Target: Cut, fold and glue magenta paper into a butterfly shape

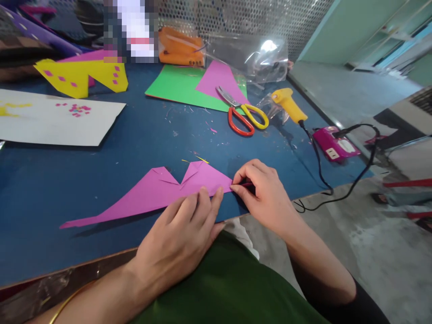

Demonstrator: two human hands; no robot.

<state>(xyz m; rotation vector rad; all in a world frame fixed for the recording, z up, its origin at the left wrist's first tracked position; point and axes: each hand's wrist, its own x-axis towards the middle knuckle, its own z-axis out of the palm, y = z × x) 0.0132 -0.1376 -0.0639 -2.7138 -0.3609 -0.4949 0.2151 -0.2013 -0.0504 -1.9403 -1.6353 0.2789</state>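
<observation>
Blue table (101,180) | one purple paper (162,191): left hand (178,238) flat, right fingers (241,189) pinching tip | one scissors (243,112)

Folded paper (162,191): laid near, on the table (101,162), under both hands.
Scissors (241,112): placed far, on paper sheets (182,85).
Glue gun (286,104): set right of scissors.
White sheet (54,118): laid far left.
</observation>
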